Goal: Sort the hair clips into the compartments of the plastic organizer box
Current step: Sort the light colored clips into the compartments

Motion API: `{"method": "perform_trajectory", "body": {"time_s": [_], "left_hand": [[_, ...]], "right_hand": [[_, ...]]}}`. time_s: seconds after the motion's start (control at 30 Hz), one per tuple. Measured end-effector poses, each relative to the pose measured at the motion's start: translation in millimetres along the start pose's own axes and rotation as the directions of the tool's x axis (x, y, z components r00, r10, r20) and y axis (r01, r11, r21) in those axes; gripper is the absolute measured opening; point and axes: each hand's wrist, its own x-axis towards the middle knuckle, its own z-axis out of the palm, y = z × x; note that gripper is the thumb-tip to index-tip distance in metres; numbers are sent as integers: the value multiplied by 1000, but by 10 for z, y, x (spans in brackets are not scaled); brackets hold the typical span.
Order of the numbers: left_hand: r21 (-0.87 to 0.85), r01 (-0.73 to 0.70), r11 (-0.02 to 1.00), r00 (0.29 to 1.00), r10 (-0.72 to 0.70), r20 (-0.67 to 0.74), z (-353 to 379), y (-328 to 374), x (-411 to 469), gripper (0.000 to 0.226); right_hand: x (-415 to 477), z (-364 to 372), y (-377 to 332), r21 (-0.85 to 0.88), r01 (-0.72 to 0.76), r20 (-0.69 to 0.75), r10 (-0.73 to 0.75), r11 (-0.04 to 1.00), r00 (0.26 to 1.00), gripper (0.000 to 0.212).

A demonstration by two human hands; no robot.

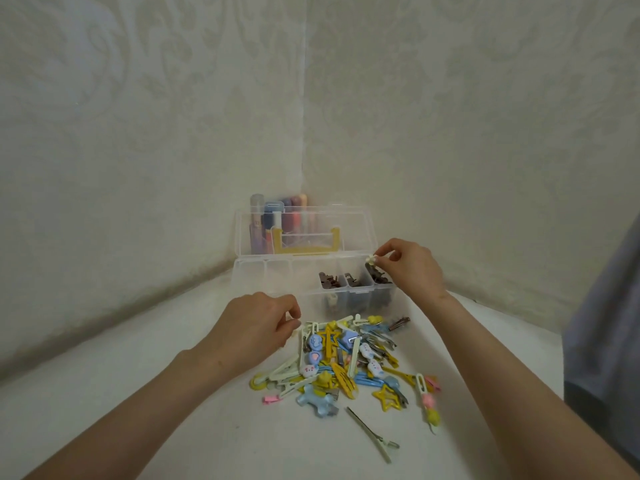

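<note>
A clear plastic organizer box [263, 275] stands open against the wall corner, its lid upright with a yellow handle [304, 244]. Brown clips [330, 281] fill its three right compartments; the left ones look bare. My right hand [410, 268] pinches a small cream clip [372, 260] over the rightmost compartment. In front of the box lies a pile of yellow, blue and cream hair clips [349, 362]. My left hand [256, 327] hovers at the pile's upper left edge with fingers curled, fingertips touching a pale clip [302, 330].
Several coloured tubes [277, 216] stand behind the lid in the corner. A long metal clip [372, 431] lies apart, in front of the pile. A grey-blue cloth [602, 341] hangs at the right edge. Patterned walls close off the back and left.
</note>
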Motion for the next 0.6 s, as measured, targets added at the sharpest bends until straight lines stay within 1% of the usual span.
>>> {"method": "perform_trajectory", "body": {"time_s": [0.17,0.27,0.33,0.4,0.5,0.6], "left_hand": [[94,0,996,1000,-1,10,82,-15,-3,24],[110,-6,994,1000,6,2,106,-29,0,24],[121,-6,993,1000,8,-13,107,-44,0,25],[128,-4,992,1000,8,-29,103,-65,-1,25],[142,-7,990,999,13,-44,110,-81,8,25],[163,-9,987,999,16,-42,121,-72,3,25]], "right_hand": [[64,-37,-14,-112,15,7,-15,994,1000,14],[69,5,-28,-66,4,-39,-7,998,999,9],[62,38,-30,-79,-1,-54,-3,997,999,7],[65,26,-37,-113,-4,-47,-1,994,999,11],[106,7,-59,-196,33,-6,-35,980,999,11],[95,29,-51,-148,30,-35,-36,989,999,10]]}}
